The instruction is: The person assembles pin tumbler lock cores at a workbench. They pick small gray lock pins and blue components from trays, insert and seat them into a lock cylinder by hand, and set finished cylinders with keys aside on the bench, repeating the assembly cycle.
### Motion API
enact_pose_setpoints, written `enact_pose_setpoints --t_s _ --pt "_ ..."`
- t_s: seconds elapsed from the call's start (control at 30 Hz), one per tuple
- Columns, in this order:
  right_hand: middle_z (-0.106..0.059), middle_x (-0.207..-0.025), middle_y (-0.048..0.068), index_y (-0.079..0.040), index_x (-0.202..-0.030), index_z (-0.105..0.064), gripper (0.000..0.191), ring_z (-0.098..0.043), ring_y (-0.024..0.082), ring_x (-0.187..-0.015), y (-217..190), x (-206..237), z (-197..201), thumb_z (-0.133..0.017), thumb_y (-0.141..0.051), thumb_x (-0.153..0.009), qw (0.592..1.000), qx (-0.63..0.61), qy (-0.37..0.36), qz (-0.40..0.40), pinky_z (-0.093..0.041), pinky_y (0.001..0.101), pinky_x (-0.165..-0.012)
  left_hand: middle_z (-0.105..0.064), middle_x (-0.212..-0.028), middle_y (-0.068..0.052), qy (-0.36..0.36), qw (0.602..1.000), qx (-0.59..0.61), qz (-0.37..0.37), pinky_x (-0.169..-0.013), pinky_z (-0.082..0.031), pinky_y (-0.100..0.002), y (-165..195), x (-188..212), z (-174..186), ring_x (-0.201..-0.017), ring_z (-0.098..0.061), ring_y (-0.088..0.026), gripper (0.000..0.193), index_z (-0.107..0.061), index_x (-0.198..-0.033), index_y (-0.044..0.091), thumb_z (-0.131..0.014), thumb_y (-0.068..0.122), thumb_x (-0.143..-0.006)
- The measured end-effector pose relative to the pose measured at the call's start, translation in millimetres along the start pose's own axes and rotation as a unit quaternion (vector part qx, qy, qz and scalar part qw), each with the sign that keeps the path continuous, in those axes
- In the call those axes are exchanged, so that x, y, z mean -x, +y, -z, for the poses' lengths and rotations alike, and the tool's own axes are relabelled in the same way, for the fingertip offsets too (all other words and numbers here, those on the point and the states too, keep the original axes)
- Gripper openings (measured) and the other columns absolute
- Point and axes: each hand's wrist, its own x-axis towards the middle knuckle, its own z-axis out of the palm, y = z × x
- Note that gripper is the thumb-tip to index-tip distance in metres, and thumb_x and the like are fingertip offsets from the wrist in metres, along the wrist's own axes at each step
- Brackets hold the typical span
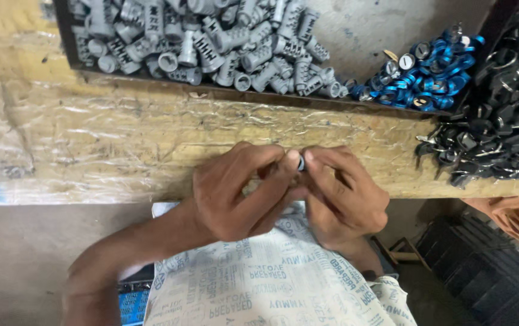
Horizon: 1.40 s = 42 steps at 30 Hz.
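At the near edge of the desk (120, 145), both hands are brought together over a lap covered in printed white cloth (271, 284). A small blue-rimmed part (301, 162) is pinched between them, only a sliver of it being visible where the fingertips meet. The left hand (241, 193) is curled with its knuckles turned upward, the forearm angled in from the lower left, and its thumb and forefinger are pressed closed on the part. The right hand (341, 196) is bent inward at the wrist, its fingers (326, 160) folded over and likewise clamped on the same part from the other side (how much of the part is hidden inside the grip cannot be told). Farther back on the desk, a dark tray (211, 90) is seen filled with grey cylindrical pieces (211, 42). To the right of these, a heap of blue ring-shaped parts (422, 75) is piled in the tray's corner, and a mass of black keys (501, 121) is spread just beside it at the far right.
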Motion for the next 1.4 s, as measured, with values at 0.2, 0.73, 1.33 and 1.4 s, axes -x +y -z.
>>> enact_pose_setpoints --t_s 0.2,0.73,1.33,1.4 --pt "-0.066 -0.082 0.019 0.016 -0.103 -0.067 0.032 -0.069 0.025 -0.067 2 -8 -14 -0.088 0.005 -0.082 0.972 0.12 0.012 0.199 -0.055 0.0344 -0.055 -0.074 -0.108 -0.019 0.011 0.903 0.326 0.279 -0.085 -0.06 -0.031 -3 14 -10 -0.099 -0.073 -0.021 0.013 -0.068 -0.107 -0.001 -0.073 0.0 -0.094" --pt "-0.066 -0.097 0.014 0.0 -0.105 -0.075 0.013 -0.065 0.032 -0.086 36 -116 45 -0.086 -0.004 -0.101 0.882 0.465 -0.066 0.016 -0.051 0.0415 -0.074 -0.072 -0.095 -0.012 0.069 0.902 0.305 0.298 -0.075 -0.06 -0.026 -15 36 -22 -0.086 -0.074 -0.017 0.007 -0.068 -0.108 -0.004 -0.068 -0.004 -0.101" --pt "-0.068 -0.085 0.015 0.003 -0.095 -0.07 0.021 -0.064 0.025 -0.069 64 -123 26 -0.079 -0.011 -0.108 0.898 0.44 -0.014 0.007 -0.048 0.0357 -0.064 -0.072 -0.099 -0.014 0.095 0.85 0.404 0.325 -0.081 -0.062 -0.029 -17 43 -20 -0.092 -0.074 -0.018 0.009 -0.066 -0.112 -0.006 -0.066 0.001 -0.106" --pt "-0.068 -0.085 0.015 0.004 -0.097 -0.07 0.014 -0.064 0.025 -0.069 56 -119 27 -0.074 -0.004 -0.108 0.904 0.425 -0.042 0.038 -0.047 0.0354 -0.063 -0.071 -0.1 -0.015 0.109 0.842 0.412 0.33 -0.082 -0.062 -0.029 -17 42 -20 -0.092 -0.073 -0.018 0.009 -0.066 -0.113 -0.006 -0.066 0.0 -0.106"
